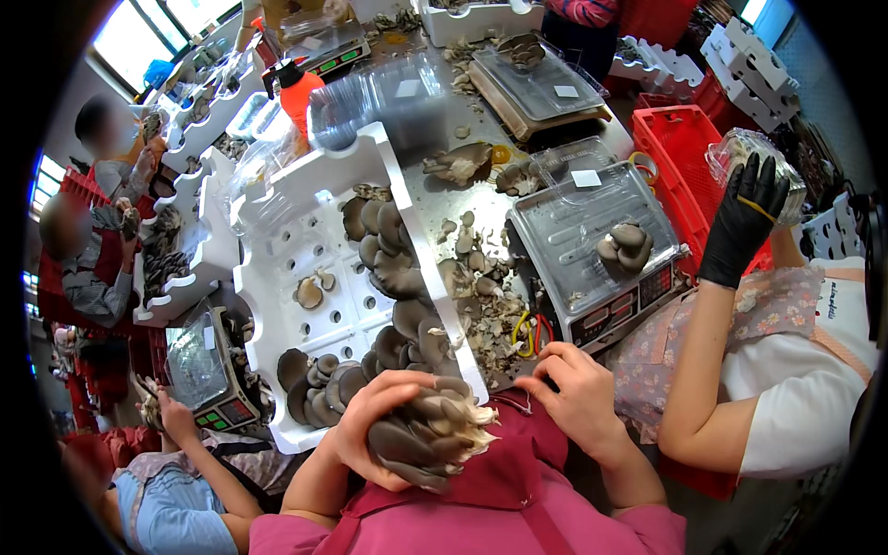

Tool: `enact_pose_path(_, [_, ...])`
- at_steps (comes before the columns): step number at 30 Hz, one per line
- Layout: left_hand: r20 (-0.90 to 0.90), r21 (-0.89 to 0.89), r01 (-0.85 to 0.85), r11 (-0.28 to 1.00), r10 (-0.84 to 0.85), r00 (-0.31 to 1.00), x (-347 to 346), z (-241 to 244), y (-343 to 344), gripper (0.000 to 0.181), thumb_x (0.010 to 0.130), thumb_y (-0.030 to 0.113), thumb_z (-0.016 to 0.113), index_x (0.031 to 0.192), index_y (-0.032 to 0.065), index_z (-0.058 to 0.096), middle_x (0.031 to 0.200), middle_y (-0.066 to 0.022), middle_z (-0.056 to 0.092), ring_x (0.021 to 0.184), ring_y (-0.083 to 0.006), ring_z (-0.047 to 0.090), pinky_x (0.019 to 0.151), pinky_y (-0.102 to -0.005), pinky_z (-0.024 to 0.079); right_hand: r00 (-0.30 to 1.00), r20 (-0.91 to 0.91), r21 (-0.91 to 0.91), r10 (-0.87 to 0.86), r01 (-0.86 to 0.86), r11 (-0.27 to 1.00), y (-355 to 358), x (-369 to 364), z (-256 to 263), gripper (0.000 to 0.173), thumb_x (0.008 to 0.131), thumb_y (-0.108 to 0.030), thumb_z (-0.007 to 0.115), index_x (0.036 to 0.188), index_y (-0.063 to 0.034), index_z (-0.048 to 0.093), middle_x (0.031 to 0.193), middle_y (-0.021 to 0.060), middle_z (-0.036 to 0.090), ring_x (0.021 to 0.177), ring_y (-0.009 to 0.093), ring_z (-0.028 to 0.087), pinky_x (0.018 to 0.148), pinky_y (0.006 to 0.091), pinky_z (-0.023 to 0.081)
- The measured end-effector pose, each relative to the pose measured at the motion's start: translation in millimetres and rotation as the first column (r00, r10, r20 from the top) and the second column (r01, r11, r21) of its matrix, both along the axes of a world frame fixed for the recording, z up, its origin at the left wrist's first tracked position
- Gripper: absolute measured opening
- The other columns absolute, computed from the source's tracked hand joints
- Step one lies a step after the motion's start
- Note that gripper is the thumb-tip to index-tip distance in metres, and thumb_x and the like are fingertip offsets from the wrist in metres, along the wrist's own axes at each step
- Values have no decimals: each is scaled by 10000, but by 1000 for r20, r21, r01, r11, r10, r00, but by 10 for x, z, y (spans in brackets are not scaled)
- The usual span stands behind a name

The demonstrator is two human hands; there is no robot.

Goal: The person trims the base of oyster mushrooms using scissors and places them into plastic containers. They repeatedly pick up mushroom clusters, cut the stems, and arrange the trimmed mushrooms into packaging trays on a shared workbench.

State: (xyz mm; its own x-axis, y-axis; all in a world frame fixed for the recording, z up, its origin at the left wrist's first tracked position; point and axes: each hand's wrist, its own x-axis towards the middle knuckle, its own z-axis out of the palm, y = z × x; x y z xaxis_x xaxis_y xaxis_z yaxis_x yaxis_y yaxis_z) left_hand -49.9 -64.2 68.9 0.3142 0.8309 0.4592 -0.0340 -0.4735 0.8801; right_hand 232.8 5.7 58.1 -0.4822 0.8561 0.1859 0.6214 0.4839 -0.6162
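Note:
My left hand (381,416) grips a cluster of grey oyster mushrooms (430,437), its pale torn stems pointing right. To its right is my right hand (572,395), fingers curled, thumb near the index finger; whether a small scrap is between them I cannot tell. Ahead, a white foam crate (437,291) holds oyster mushroom clusters along its right and near sides, with a small pale piece on its perforated floor. Scissors with yellow and red handles (524,333) lie among mushroom trimmings (485,305). A mushroom cluster (624,246) sits on a tray-topped digital scale (603,312).
A co-worker's black-gloved hand (742,215) holds stacked plastic trays over a red crate (666,118) at right. Clear plastic containers (374,94) and an orange spray bottle (297,94) stand beyond the foam crate. Other people work at left beside foam crates (215,243) and another scale (225,409).

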Motion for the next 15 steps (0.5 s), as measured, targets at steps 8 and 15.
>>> enact_pose_path(8, [-147,172,5,985,20,989,182,127,103,942,644,230,834,1419,-6,353,1239,-317,535,1066,-414,631,817,-434,557,831,-530,-279,172,-362,889,-36,-154,502,237,806,-99,757,1028,-45,694,868,72,625,691,164,585,609,271,481])
enact_pose_path(15, [-83,-53,8,999,-12,997,137,-60,-30,1022,603,220,855,1449,1,325,1270,-291,520,1114,-400,603,916,-463,506,788,-606,-343,106,-379,859,-68,-208,507,159,791,-29,732,938,-38,672,855,50,605,667,118,555,588,240,447])
